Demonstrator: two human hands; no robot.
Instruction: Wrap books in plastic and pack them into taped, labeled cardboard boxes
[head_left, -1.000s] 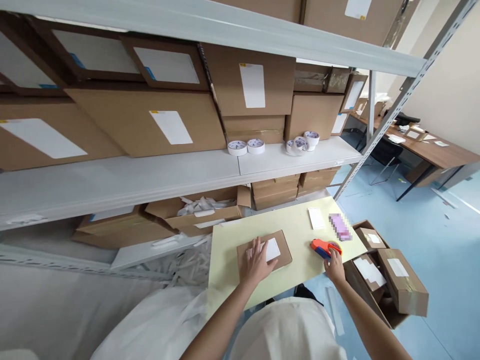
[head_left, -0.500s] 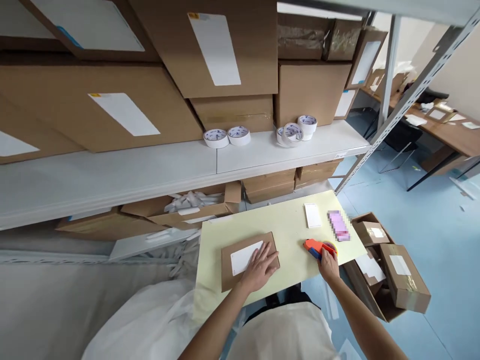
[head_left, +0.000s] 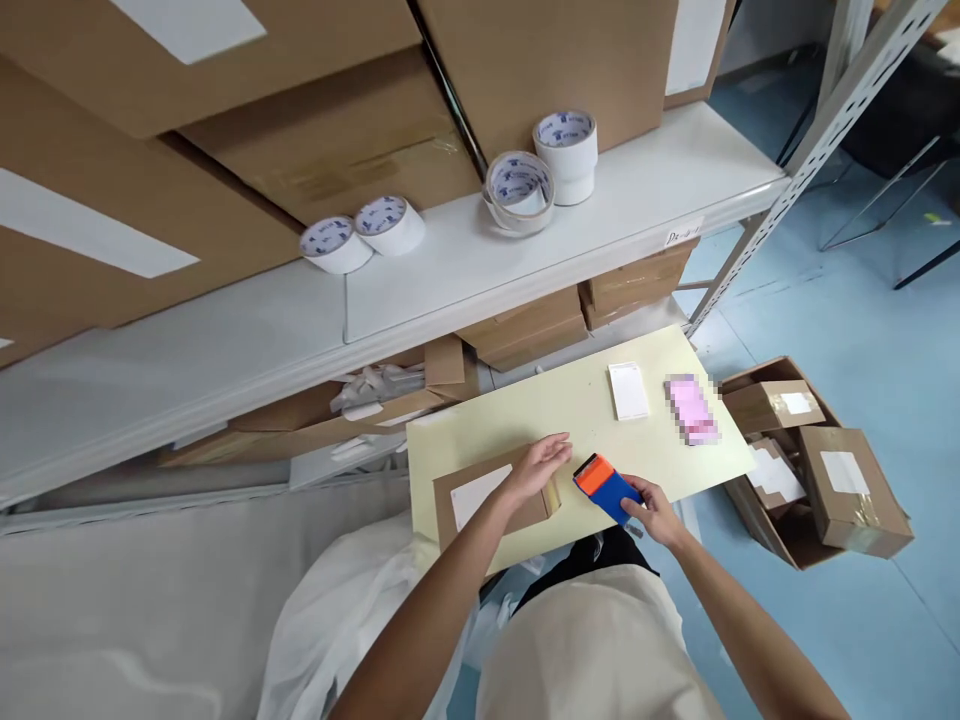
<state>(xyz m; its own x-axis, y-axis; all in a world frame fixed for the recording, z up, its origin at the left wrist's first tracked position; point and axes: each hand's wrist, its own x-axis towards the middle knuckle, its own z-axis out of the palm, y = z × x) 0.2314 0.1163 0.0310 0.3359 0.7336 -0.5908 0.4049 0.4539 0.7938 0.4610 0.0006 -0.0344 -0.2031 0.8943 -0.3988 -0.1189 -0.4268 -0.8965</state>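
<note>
Tape dispenser (head_left: 609, 495), orange and blue: held above the table (head_left: 570, 400), thumb and fingers of the right hand (head_left: 656, 512) clamped on its near end. Left hand (head_left: 538, 470): fingers extended, close together, over the right end of the labelled carton (head_left: 531, 512) — contact cannot be determined. From the dispenser, carton at 9 o'clock, white card (head_left: 628, 391) at 1 o'clock, pink item (head_left: 690, 405) at 2 o'clock.
</note>
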